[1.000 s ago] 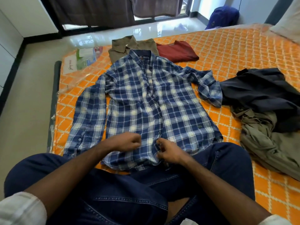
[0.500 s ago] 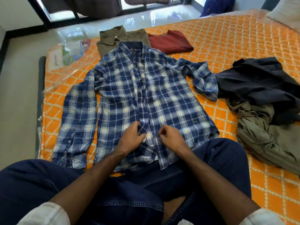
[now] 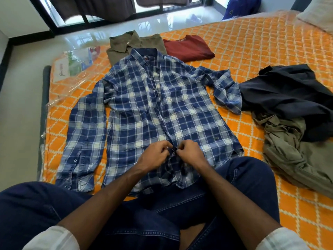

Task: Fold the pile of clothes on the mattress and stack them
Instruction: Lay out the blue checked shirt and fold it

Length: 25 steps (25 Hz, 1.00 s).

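a blue plaid shirt lies spread front-up on the orange quilted mattress, collar pointing away from the person and hem reaching their lap. its left-side sleeve runs straight down along the mattress edge, while the other sleeve is bent and bunched toward the right. the left hand and the right hand meet at the shirt's front placket near the hem, almost touching each other. the fingers of both hands are drawn together, pinching the two edges of the placket between thumb and fingertips, and the cloth puckers up between them. beyond the collar sit an olive folded shirt, partly covered by the plaid collar, and a dark red folded garment just beside it. to the right, well apart from the hands, an unfolded heap holds a black garment lying over a crumpled khaki garment. the bent sleeve's cuff ends just beside the black one. the person sits with knees in dark denim jeans on the mattress, white sleeves pushed up on the forearms.
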Tool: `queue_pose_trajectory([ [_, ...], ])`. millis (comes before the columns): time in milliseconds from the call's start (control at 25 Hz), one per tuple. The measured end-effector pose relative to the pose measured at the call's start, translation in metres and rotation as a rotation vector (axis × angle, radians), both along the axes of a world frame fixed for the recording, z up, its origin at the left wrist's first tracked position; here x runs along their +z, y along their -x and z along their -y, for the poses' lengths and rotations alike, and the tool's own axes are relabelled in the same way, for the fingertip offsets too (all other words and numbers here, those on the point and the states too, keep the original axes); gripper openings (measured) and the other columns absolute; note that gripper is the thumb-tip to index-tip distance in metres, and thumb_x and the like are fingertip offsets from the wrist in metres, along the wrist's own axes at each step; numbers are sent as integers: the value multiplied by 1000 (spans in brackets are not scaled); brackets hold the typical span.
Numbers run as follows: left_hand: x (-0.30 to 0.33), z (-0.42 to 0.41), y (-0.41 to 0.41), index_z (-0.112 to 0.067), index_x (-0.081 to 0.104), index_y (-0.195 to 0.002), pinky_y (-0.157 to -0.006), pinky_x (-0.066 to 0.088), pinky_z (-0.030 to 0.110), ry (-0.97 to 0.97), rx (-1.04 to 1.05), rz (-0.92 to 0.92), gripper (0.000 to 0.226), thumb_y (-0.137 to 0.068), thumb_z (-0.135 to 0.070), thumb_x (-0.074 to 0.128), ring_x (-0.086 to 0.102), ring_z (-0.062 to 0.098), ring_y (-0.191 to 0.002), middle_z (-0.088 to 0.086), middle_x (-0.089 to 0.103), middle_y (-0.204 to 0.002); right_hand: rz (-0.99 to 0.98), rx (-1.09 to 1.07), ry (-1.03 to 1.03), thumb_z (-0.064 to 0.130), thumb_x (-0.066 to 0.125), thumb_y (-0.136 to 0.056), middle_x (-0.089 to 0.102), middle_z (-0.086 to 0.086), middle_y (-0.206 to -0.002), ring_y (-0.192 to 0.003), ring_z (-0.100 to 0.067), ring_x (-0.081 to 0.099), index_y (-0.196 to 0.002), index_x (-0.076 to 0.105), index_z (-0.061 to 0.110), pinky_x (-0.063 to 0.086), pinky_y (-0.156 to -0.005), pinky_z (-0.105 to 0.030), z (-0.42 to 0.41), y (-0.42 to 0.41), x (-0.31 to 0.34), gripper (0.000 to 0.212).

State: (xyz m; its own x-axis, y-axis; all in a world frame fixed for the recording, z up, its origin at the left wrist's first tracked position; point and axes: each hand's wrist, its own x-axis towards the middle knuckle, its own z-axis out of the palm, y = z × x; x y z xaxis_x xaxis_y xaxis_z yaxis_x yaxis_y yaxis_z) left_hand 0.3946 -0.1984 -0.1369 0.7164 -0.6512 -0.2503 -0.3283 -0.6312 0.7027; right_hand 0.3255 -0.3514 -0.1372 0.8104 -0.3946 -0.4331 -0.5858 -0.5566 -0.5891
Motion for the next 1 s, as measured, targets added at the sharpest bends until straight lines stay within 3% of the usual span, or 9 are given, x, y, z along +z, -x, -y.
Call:
queue_pose_trajectory([
  [160, -6, 15, -4, -26, 63, -96, -73, 59, 40, -83, 17, -9, 8, -91, -29, 69, 66, 10, -75, -10, 68, -85, -20, -282, -539, 7, 61, -95, 65, -6, -82, -67, -16, 62, -94, 64, 7, 54, -54, -28, 32, 8, 9, 4],
  [360, -11, 32, -1, -29, 54, -87, -68, 52, 34, -293, 20, 176, 24, -87, -48, 68, 62, 12, -81, -13, 64, -83, 189, -498, -864, 6, 57, -95, 65, -3, -73, -64, -16, 63, -97, 63, 4, 54, -57, -32, 38, 13, 11, 7],
  [480, -8, 42, 2, -28, 50, -83, -66, 46, 31, -347, 30, 241, 26, -89, -47, 66, 60, 16, -78, -9, 64, -82, 402, -593, -972, 7, 59, -95, 63, -4, -75, -66, -16, 61, -100, 64, 0, 55, -60, -30, 44, 12, 12, 10],
  [560, -10, 44, 3, -27, 52, -82, -67, 49, 32, -341, 48, 220, 23, -89, -43, 67, 61, 15, -78, -9, 64, -80, 474, -608, -879, 8, 63, -94, 63, -3, -75, -68, -15, 60, -86, 63, 7, 55, -65, -33, 48, 12, 9, 8],
  [680, -12, 40, 3, -25, 57, -81, -60, 51, 32, -243, 122, 58, 21, -88, -40, 70, 63, 12, -67, -8, 65, -72, 361, -415, -511, 13, 70, -89, 63, -4, -80, -73, -18, 59, -90, 64, 8, 56, -74, -43, 44, 14, -1, 8],
  [760, -12, 34, 0, -18, 63, -83, -58, 58, 38, -95, 203, -133, 21, -90, -35, 73, 67, 14, -57, -2, 70, -70, 293, -263, -318, 15, 73, -86, 65, -1, -79, -70, -16, 61, -88, 63, 13, 56, -68, -36, 34, 12, -4, 10],
  [840, -11, 28, 0, -8, 65, -92, -50, 56, 36, 23, 267, -306, 21, -92, -28, 72, 69, 19, -58, 9, 73, -82, 246, -174, -190, 18, 75, -86, 66, 2, -80, -69, -12, 63, -90, 63, 17, 51, -60, -24, 24, 7, -5, 12],
  [1000, -18, 18, 2, -3, 62, -100, -46, 52, 34, 148, 276, -437, 19, -97, -22, 67, 68, 21, -59, 18, 71, -92, 229, -121, -146, 18, 72, -90, 68, 7, -87, -77, -5, 64, -101, 70, 14, 44, -62, -11, 12, 1, -13, 12],
])
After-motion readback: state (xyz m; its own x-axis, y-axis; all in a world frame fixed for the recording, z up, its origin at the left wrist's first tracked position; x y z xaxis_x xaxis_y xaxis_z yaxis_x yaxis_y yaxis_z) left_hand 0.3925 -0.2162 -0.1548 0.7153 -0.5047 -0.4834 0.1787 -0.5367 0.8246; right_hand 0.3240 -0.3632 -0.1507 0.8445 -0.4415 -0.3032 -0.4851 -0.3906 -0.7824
